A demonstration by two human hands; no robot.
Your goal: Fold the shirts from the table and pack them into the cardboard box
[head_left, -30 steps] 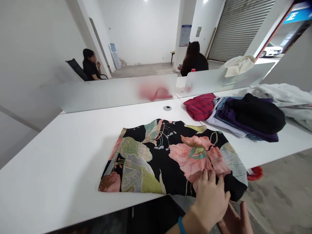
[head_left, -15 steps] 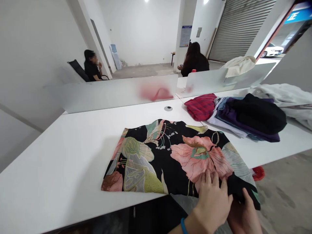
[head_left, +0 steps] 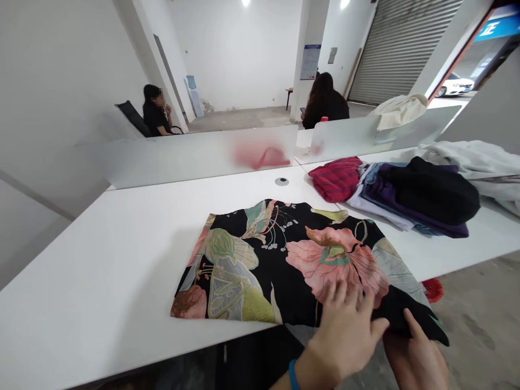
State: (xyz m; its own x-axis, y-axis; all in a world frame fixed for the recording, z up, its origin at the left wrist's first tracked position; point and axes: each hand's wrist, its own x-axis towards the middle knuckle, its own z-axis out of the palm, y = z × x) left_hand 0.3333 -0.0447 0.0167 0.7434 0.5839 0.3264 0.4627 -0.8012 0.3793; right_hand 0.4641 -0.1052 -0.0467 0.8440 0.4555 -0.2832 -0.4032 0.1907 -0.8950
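Observation:
A black garment printed with large pink, green and grey flowers lies spread flat on the white table. My left hand, with a blue band at its wrist, rests palm down on the big pink flower, fingers stretched out. To its right, my right hand pinches the garment's near right corner. The thumb lies on top, while the other fingers are hidden under the cloth. That corner hangs past the table's edge.
Folded clothes, including a red plaid piece and a black one, are piled at the right. Behind them lies whitish cloth. A frosted divider borders the far side; two people sit beyond it.
My left hand has slid a little leftward over the cloth. My right hand has shifted right, drawing the garment's near right corner outward with it.

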